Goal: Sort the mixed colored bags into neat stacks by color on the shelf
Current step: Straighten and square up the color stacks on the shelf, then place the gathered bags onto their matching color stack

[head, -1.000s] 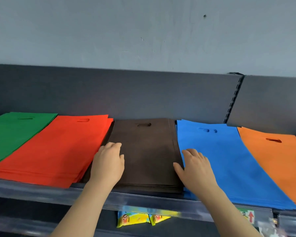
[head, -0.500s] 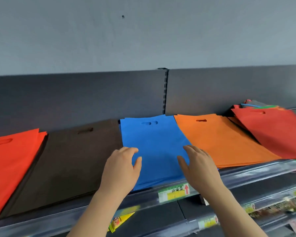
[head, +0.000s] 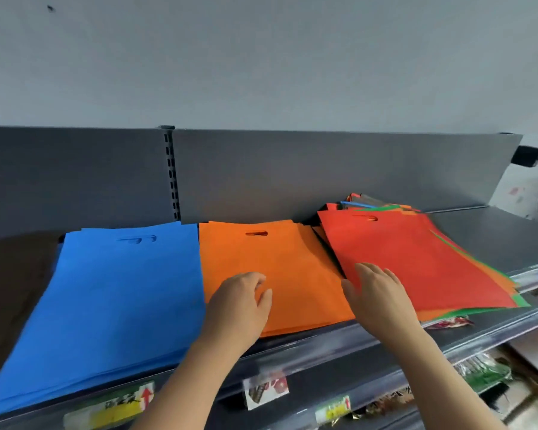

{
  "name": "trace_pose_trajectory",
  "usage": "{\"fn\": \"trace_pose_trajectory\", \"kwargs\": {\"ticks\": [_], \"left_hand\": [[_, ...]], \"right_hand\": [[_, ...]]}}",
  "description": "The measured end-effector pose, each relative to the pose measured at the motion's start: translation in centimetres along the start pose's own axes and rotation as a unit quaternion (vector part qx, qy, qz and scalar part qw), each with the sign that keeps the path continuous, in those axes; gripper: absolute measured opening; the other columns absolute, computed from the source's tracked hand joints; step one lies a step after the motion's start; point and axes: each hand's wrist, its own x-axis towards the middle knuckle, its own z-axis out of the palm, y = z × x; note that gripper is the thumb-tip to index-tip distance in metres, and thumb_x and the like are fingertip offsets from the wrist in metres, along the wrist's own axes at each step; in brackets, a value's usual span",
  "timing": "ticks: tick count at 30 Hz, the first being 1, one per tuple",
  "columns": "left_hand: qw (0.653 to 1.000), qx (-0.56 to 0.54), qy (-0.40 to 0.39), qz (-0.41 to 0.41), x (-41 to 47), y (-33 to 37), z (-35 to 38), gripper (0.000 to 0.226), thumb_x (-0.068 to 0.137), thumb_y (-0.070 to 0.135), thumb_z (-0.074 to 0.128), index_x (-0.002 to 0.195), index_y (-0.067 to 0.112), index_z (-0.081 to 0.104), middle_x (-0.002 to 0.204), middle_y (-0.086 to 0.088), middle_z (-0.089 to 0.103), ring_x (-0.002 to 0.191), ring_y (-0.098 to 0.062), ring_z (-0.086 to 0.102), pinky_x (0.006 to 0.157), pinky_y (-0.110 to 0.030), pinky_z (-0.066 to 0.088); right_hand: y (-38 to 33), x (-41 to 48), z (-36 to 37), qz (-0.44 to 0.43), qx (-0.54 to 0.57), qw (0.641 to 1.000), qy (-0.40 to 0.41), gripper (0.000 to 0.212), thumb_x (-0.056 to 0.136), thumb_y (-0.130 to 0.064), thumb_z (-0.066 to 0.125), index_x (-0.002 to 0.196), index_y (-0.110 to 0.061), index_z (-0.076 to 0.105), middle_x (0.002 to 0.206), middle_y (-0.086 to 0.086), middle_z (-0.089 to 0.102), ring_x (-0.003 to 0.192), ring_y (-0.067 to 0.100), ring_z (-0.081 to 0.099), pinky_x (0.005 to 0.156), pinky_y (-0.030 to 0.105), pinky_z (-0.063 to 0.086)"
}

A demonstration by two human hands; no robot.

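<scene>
Hovering over the front edge of the grey metal shelf (head: 485, 324), both hands are empty. The left hand (head: 239, 302) sits above the front of the stack of flat orange non-woven bags (head: 280, 252), fingers loosely curled and gripping nothing. It's probably parked there to steady or square that stack.

The right hand (head: 376, 293) has its fingers straight and slightly spread at the near left corner of the flat red non-woven bag (head: 416, 262). Can't tell whether it touches. The red bag tops the skewed mixed pile of coloured bags (head: 382, 207) at the shelf's right end, where green, orange and blue edges stick out underneath, so the unsorted work is there.

Sorted stacks run leftward, edge to edge. The orange one comes first, then the stack of flat blue non-woven bags (head: 115, 302), then a dark brown stack (head: 13, 274) at the left edge of view, which is blurred.

The likely step is lifting the red top bag. A flat hand at the corner makes sense for peeling off one sheet. The fabric is thin, so the risk is dragging along the bags below.
</scene>
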Motion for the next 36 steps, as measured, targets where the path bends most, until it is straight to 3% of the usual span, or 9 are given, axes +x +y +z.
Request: {"fn": "trace_pose_trajectory", "kwargs": {"ticks": [7, 13, 16, 20, 23, 25, 30, 34, 36], "left_hand": [[0.995, -0.029, -0.09, -0.037, 4.5, 8.5, 9.2, 0.051, 0.096, 0.036, 0.049, 0.141, 0.014, 0.041, 0.132, -0.001, 0.054, 0.116, -0.015, 0.054, 0.094, -0.029, 0.046], [0.986, -0.034, -0.133, -0.091, 7.4, 12.5, 13.2, 0.06, 0.097, 0.04, 0.047, 0.144, 0.006, 0.032, 0.128, -0.004, 0.055, 0.112, -0.021, 0.055, 0.091, -0.033, 0.047], [0.975, -0.135, -0.116, -0.137, 8.1, 14.1, 14.1, 0.055, 0.095, 0.037, 0.053, 0.137, 0.005, 0.038, 0.122, -0.002, 0.053, 0.111, -0.024, 0.055, 0.088, -0.033, 0.046], [0.958, -0.235, -0.032, -0.163, 8.4, 14.7, 13.9, 0.051, 0.087, 0.023, 0.067, 0.13, 0.015, 0.041, 0.12, -0.001, 0.055, 0.1, -0.02, 0.055, 0.085, -0.035, 0.048], [0.953, -0.245, -0.035, -0.172, 8.0, 14.0, 13.5, 0.039, 0.084, 0.02, 0.067, 0.116, 0.02, 0.046, 0.11, 0.003, 0.058, 0.095, -0.018, 0.059, 0.084, -0.039, 0.052], [0.949, -0.25, -0.058, -0.182, 7.7, 13.6, 13.5, 0.031, 0.083, 0.019, 0.065, 0.112, 0.02, 0.052, 0.106, 0.002, 0.063, 0.091, -0.019, 0.062, 0.082, -0.041, 0.054], [0.946, -0.242, -0.065, -0.206, 7.3, 13.3, 14.1, 0.033, 0.085, 0.024, 0.065, 0.114, 0.02, 0.051, 0.107, 0.0, 0.062, 0.093, -0.021, 0.061, 0.083, -0.042, 0.053], [0.95, -0.226, -0.016, -0.215, 7.5, 12.8, 13.6, 0.038, 0.082, 0.018, 0.07, 0.116, 0.016, 0.053, 0.11, -0.003, 0.061, 0.095, -0.024, 0.06, 0.081, -0.04, 0.052], [0.945, -0.246, -0.027, -0.214, 7.4, 12.7, 13.3, 0.036, 0.082, 0.018, 0.072, 0.114, 0.017, 0.054, 0.107, -0.001, 0.063, 0.094, -0.023, 0.061, 0.08, -0.04, 0.052]], "right_hand": [[13.4, 3.6, 0.0, 0.076, -0.093, 0.99, -0.074, 0.039, 0.093, -0.048, 0.035, 0.103, -0.017, 0.056, 0.116, 0.001, 0.06, 0.116, 0.023, 0.053, 0.11, 0.042, 0.027], [17.7, 4.5, -0.1, 0.056, -0.074, 0.993, -0.074, 0.041, 0.096, -0.047, 0.029, 0.115, -0.021, 0.055, 0.125, -0.004, 0.056, 0.125, 0.018, 0.047, 0.114, 0.041, 0.02], [17.5, 4.0, 0.0, 0.01, -0.057, 0.997, -0.058, 0.038, 0.098, -0.042, 0.03, 0.118, -0.021, 0.055, 0.129, -0.005, 0.055, 0.127, 0.016, 0.045, 0.115, 0.04, 0.016], [18.0, 4.0, -0.5, -0.043, 0.05, 0.997, -0.032, 0.031, 0.099, -0.033, 0.033, 0.105, -0.021, 0.061, 0.119, -0.005, 0.061, 0.119, 0.018, 0.051, 0.111, 0.037, 0.019], [20.6, 5.0, -1.2, 0.048, 0.027, 0.998, -0.01, 0.036, 0.098, -0.039, 0.035, 0.11, -0.014, 0.058, 0.125, 0.006, 0.056, 0.122, 0.028, 0.048, 0.109, 0.038, 0.025], [21.8, 5.3, -1.3, 0.09, -0.009, 0.995, -0.05, 0.039, 0.097, -0.044, 0.032, 0.105, -0.013, 0.055, 0.118, 0.006, 0.055, 0.12, 0.028, 0.048, 0.109, 0.041, 0.028], [21.1, 5.0, -0.5, 0.019, 0.028, 0.997, -0.067, 0.028, 0.098, -0.035, 0.031, 0.089, -0.019, 0.053, 0.109, -0.001, 0.061, 0.111, 0.021, 0.054, 0.111, 0.04, 0.025], [21.0, 4.7, -1.2, 0.002, 0.055, 0.997, -0.055, 0.028, 0.097, -0.034, 0.04, 0.107, -0.015, 0.059, 0.114, -0.001, 0.061, 0.11, 0.021, 0.053, 0.109, 0.038, 0.03], [21.4, 4.8, -1.5, 0.037, 0.047, 0.997, -0.049, 0.03, 0.095, -0.04, 0.043, 0.102, -0.015, 0.057, 0.111, 0.002, 0.06, 0.103, 0.023, 0.054, 0.097, 0.037, 0.038]]}}
